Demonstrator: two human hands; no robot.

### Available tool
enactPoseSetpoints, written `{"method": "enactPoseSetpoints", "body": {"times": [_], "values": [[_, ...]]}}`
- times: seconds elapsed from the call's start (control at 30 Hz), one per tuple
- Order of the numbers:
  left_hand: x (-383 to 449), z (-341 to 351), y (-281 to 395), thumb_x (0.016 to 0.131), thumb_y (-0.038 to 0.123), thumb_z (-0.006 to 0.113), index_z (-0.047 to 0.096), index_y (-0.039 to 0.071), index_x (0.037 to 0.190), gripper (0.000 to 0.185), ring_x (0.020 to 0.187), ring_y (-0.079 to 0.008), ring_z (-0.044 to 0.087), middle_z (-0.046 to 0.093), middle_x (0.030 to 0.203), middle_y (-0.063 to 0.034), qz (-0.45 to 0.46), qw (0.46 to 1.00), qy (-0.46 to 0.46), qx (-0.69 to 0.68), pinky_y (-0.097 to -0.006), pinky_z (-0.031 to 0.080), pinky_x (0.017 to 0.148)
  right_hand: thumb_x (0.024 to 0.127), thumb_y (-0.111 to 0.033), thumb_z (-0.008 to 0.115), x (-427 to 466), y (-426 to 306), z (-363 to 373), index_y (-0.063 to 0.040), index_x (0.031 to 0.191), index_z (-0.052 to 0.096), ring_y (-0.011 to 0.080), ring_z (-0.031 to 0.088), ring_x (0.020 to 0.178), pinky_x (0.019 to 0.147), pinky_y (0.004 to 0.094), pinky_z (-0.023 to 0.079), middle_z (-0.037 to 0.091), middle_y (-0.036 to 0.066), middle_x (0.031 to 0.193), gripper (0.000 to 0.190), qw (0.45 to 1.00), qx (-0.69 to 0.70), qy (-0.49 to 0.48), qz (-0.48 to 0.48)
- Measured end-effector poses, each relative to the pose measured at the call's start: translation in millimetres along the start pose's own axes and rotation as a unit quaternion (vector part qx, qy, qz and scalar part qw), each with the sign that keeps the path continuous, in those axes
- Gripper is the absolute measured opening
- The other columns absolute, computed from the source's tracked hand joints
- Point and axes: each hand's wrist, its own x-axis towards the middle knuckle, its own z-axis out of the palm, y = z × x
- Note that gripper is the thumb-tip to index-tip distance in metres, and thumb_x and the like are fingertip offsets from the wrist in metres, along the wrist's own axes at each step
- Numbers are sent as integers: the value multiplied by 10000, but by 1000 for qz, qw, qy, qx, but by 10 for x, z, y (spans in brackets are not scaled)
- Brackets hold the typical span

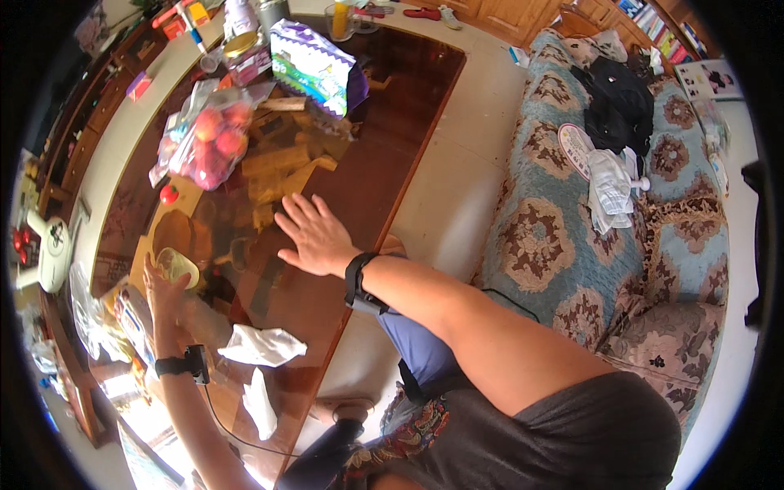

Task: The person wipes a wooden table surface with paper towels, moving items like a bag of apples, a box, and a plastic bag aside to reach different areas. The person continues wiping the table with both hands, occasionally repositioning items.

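Observation:
My left hand [164, 295] curves around a small clear cup [177, 267] on the glossy dark wooden table [392, 153], thumb on one side and fingers on the other. With palm down and fingers spread, my right hand [318, 237] is over the tabletop and holds nothing; whether it touches the surface I cannot tell. A crumpled white tissue [262, 346] and a second white tissue [260, 404] lie near the left forearm. Beyond the cup is a single red tomato [169, 195]. Farther off sits a clear plastic bag of red fruit [211, 144].
At the table's far end stand a purple and white snack bag [318, 67], a gold-lidded jar [245, 55] and a drinking glass [339, 21]. A pale green fan [55, 254] is at left. A patterned sofa [533, 223] runs along the right, with dark clothing [615, 104] on it.

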Motion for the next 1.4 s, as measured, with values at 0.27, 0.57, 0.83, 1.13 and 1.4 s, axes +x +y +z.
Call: {"method": "enactPoseSetpoints", "body": {"times": [0.27,0.57,0.83,1.13,1.4], "values": [[267,361,64,701,195,775,533,17,1310,680,1248,-363,515,553,1331,-208,95,989,97,57,-470,430,1051,857,-444,622,110,-133,-293,-66,1276,566,353,418,1289,1031,529,345,496,168,1365,567,997,12,34,-67],[-1333,-17,378,806,297,794,391,53,1445,795,1182,-341,573,456,1393,-200,36,963,230,-137,-432,479,991,983,-552,453,90,-111,212,-122,1501,387,318,273,1473,1167,520,257,325,149,1583,677,984,-167,38,-56],[-3226,-849,-1528,855,155,704,714,40,1041,218,840,-218,696,700,933,-127,-235,928,287,-10,-321,559,745,989,-571,425,222,-25,258,-149,1528,340,284,238,1493,1184,522,225,296,118,1602,689,984,-171,14,-43],[-2118,-1391,-3002,773,357,704,758,79,976,348,962,-325,696,727,1006,-173,-358,910,208,-10,-392,540,887,989,-479,480,-162,-1712,575,-83,1551,281,367,164,1505,1206,524,147,217,190,1620,716,983,-146,-41,-102],[-1328,-1073,-3325,761,470,758,722,103,1113,510,1302,-337,476,633,1254,-143,-431,886,133,104,-502,435,992,976,-452,512,-146,-1746,554,-76,1533,315,377,204,1488,1194,530,166,241,194,1609,701,981,-147,-15,-126]]}}
